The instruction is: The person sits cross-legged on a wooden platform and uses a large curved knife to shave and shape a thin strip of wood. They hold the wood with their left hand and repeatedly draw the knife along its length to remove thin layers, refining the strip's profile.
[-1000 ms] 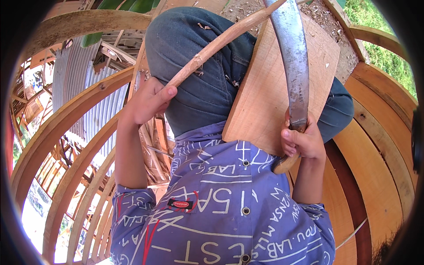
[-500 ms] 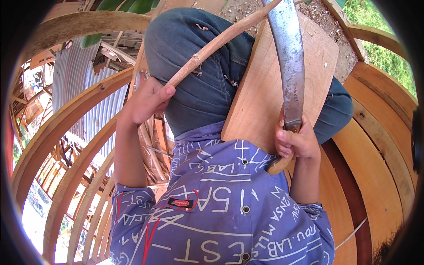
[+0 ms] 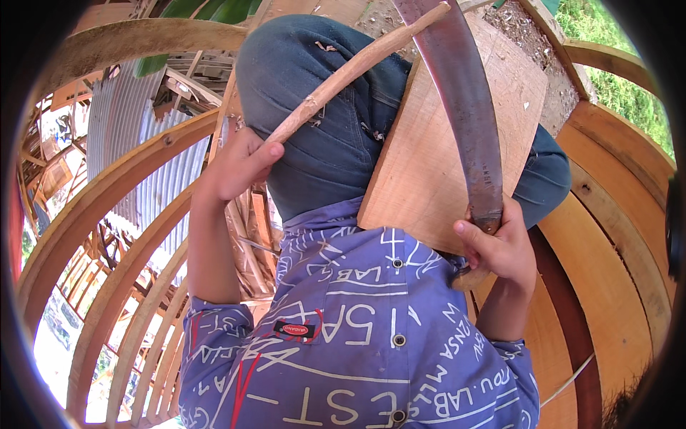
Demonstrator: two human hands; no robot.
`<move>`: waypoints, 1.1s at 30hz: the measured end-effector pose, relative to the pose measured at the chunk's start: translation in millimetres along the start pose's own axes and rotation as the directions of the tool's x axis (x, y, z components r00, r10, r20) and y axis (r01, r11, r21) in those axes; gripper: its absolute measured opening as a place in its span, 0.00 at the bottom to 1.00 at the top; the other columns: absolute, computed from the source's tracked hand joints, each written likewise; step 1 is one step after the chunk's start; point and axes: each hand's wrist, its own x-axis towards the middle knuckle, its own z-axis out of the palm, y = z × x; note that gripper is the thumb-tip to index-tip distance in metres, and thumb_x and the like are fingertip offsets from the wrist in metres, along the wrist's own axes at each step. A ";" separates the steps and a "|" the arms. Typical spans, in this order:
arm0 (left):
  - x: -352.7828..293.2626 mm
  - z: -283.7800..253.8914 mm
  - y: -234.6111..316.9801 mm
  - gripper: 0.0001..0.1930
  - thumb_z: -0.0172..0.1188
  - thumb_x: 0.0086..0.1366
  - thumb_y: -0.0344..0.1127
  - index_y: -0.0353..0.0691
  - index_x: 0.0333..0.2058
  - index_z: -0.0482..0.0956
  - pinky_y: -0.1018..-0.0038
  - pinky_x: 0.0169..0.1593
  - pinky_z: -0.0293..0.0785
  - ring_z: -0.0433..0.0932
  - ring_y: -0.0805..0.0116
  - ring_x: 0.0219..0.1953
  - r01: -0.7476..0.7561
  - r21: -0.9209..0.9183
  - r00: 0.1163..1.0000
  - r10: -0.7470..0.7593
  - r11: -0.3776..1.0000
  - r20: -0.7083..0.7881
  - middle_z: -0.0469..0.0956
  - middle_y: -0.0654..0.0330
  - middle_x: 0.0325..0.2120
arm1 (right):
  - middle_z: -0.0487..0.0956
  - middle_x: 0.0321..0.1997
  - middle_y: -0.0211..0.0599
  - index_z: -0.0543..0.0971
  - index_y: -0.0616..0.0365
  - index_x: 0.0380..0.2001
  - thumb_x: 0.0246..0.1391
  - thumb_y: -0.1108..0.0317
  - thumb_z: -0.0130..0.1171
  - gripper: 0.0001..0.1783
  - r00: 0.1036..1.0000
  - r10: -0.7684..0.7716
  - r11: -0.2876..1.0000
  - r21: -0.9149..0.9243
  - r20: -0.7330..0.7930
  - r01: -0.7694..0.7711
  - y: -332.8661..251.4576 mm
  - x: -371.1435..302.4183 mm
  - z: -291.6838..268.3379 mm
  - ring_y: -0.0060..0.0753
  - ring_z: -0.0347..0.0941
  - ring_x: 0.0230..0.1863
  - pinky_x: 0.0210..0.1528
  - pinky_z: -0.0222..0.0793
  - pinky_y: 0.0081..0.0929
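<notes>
My left hand (image 3: 241, 166) is closed round the near end of a peeled wooden stick (image 3: 336, 79), which slants up to the right across my bent knee. In my right hand (image 3: 504, 247) is the wooden handle of a machete (image 3: 468, 107) with a long, curved dark blade. The blade rises toward the top edge of the view and meets the stick near the stick's far end; whether it cuts in there I cannot tell. Under the blade a flat wooden board (image 3: 421, 161) leans across my lap. The machete's tip lies beyond the view.
Curved wooden ribs (image 3: 107, 175) run along the left side, with corrugated metal sheets (image 3: 125, 136) below. Curved planks (image 3: 607, 236) form the right side. Wood shavings (image 3: 525, 36) lie on the ground past the board, and grass (image 3: 611, 43) shows at the upper right.
My right hand has shifted right and slightly nearer my body, and the blade has turned so its face looks darker and its upper part leans left. My left hand and the stick stay nearly put.
</notes>
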 end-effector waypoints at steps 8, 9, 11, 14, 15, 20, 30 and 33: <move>-2.7 0.7 5.8 0.35 0.52 0.59 0.65 0.41 0.08 0.61 0.78 0.17 0.55 0.60 0.77 0.12 0.004 0.001 1.000 -0.004 1.000 -0.009 0.59 0.66 0.07 | 0.67 0.16 0.29 0.68 0.62 0.31 0.49 0.78 0.61 0.11 0.979 0.054 0.961 0.256 0.198 -0.105 16.5 9.6 -9.4 0.17 0.62 0.10 0.10 0.58 0.18; -2.2 0.9 6.7 0.35 0.52 0.59 0.65 0.41 0.08 0.61 0.78 0.17 0.55 0.60 0.77 0.12 0.004 -0.007 1.000 -0.004 1.000 -0.004 0.59 0.67 0.07 | 0.67 0.16 0.29 0.68 0.61 0.31 0.49 0.78 0.61 0.11 0.973 0.062 0.950 0.286 0.224 -0.126 20.8 12.2 -9.7 0.18 0.62 0.10 0.10 0.58 0.19; -2.1 -1.2 6.7 0.35 0.52 0.59 0.65 0.41 0.08 0.61 0.78 0.17 0.55 0.60 0.77 0.12 0.012 -0.017 1.000 -0.012 1.000 0.006 0.59 0.67 0.07 | 0.66 0.15 0.29 0.68 0.60 0.31 0.49 0.77 0.62 0.11 0.964 0.047 0.929 0.342 0.262 -0.139 24.1 15.6 -6.6 0.19 0.61 0.10 0.10 0.57 0.21; 0.0 0.2 4.4 0.35 0.52 0.59 0.65 0.41 0.08 0.61 0.78 0.17 0.55 0.59 0.77 0.12 0.013 -0.052 1.000 -0.012 0.999 0.020 0.58 0.67 0.07 | 0.65 0.15 0.29 0.68 0.59 0.31 0.49 0.77 0.62 0.11 0.955 0.046 0.891 0.419 0.294 -0.172 29.8 19.4 -1.8 0.19 0.60 0.11 0.10 0.56 0.22; -0.3 -0.4 4.7 0.34 0.52 0.60 0.65 0.41 0.08 0.61 0.78 0.17 0.55 0.58 0.77 0.12 0.009 -0.043 1.000 -0.008 0.999 0.021 0.58 0.68 0.07 | 0.65 0.15 0.29 0.68 0.59 0.32 0.49 0.77 0.62 0.12 0.950 0.046 0.880 0.438 0.309 -0.185 31.3 20.5 -0.1 0.19 0.60 0.11 0.10 0.56 0.22; -1.7 -2.0 3.7 0.34 0.51 0.61 0.63 0.42 0.08 0.60 0.78 0.17 0.54 0.57 0.78 0.12 0.002 -0.057 0.999 0.000 0.998 0.032 0.57 0.68 0.07 | 0.66 0.17 0.31 0.68 0.57 0.35 0.49 0.78 0.62 0.14 0.928 0.037 0.828 0.509 0.370 -0.236 38.1 23.1 3.3 0.20 0.58 0.11 0.10 0.53 0.22; 0.0 3.0 4.7 0.36 0.51 0.56 0.70 0.44 0.07 0.57 0.79 0.15 0.46 0.52 0.79 0.11 -0.009 -0.079 1.000 0.010 0.997 0.012 0.53 0.69 0.06 | 0.66 0.18 0.33 0.66 0.55 0.37 0.50 0.77 0.61 0.15 0.844 -0.089 0.718 0.622 0.528 -0.313 50.6 32.0 5.2 0.21 0.59 0.11 0.09 0.53 0.24; 0.1 2.0 5.8 0.36 0.50 0.57 0.69 0.43 0.08 0.57 0.80 0.15 0.47 0.53 0.79 0.11 -0.015 -0.089 0.999 0.018 0.996 0.035 0.54 0.69 0.07 | 0.66 0.18 0.33 0.65 0.55 0.37 0.50 0.76 0.61 0.15 0.818 -0.130 0.705 0.632 0.560 -0.321 53.1 34.6 7.4 0.21 0.58 0.11 0.09 0.52 0.24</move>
